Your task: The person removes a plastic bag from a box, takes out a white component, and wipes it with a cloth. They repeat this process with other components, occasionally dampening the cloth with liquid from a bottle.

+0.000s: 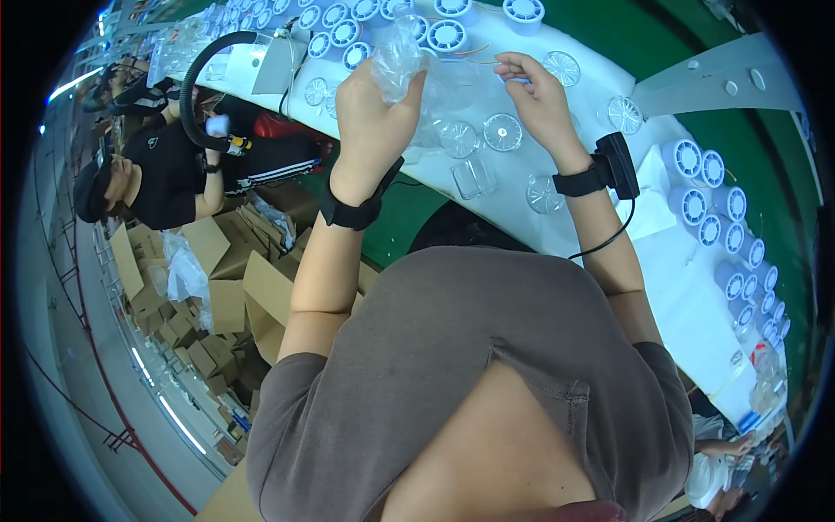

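Bunched clear plastic film (pixel 398 59), which looks like a thin bag, rises from my left hand (pixel 374 122), whose fingers are closed around it. To its right, my right hand (pixel 537 109) is held over the table with its fingers apart and slightly bent, nothing visible in them. Between and below the hands lie round clear plastic covers, one of them a ribbed disc (pixel 502 132), and a squarish clear plastic piece (pixel 474 177). Just beyond the hands stand several pale blue cylinders with slotted round tops (pixel 447 36). A thin orange wire (pixel 474 50) runs near my right fingertips.
More pale blue cylinders (pixel 693 206) stand along the right side of the white table (pixel 687 287). At the left are a black flexible hose (pixel 190 96) and a seated co-worker (pixel 161 178). Open cardboard boxes (pixel 222 248) crowd the floor; a grey metal beam (pixel 704 78) crosses the far right.
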`<act>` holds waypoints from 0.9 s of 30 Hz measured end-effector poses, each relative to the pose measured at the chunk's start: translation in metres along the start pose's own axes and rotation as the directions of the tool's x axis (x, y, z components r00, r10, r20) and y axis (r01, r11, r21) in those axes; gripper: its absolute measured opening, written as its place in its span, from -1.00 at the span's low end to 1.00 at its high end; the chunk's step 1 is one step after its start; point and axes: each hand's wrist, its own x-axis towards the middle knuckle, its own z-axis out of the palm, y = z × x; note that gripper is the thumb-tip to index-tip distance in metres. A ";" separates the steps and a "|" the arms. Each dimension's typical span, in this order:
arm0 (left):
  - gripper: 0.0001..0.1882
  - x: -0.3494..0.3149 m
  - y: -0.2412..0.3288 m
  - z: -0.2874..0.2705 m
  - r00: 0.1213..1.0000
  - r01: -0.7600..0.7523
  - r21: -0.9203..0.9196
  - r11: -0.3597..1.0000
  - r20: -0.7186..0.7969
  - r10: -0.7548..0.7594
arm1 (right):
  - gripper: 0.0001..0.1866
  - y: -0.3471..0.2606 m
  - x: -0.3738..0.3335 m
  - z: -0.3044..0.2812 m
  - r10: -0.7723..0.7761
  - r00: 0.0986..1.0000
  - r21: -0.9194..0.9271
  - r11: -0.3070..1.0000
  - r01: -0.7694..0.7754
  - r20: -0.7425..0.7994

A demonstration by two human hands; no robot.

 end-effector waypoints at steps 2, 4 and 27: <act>-0.86 0.000 0.002 -0.004 0.999 -0.037 0.010 0.999 -0.020 0.037 | -0.66 0.002 -0.002 0.000 0.050 0.999 0.047 0.998 -0.050 0.009; -0.86 -0.002 0.006 -0.007 0.998 -0.057 0.018 0.998 -0.009 0.057 | -0.64 -0.001 -0.004 0.001 0.017 1.000 0.010 1.000 -0.017 0.015; -0.57 -0.046 0.015 -0.013 0.976 -0.204 -0.106 0.973 -0.098 0.194 | -0.50 -0.122 -0.034 0.041 0.097 0.863 0.781 0.383 -0.493 0.496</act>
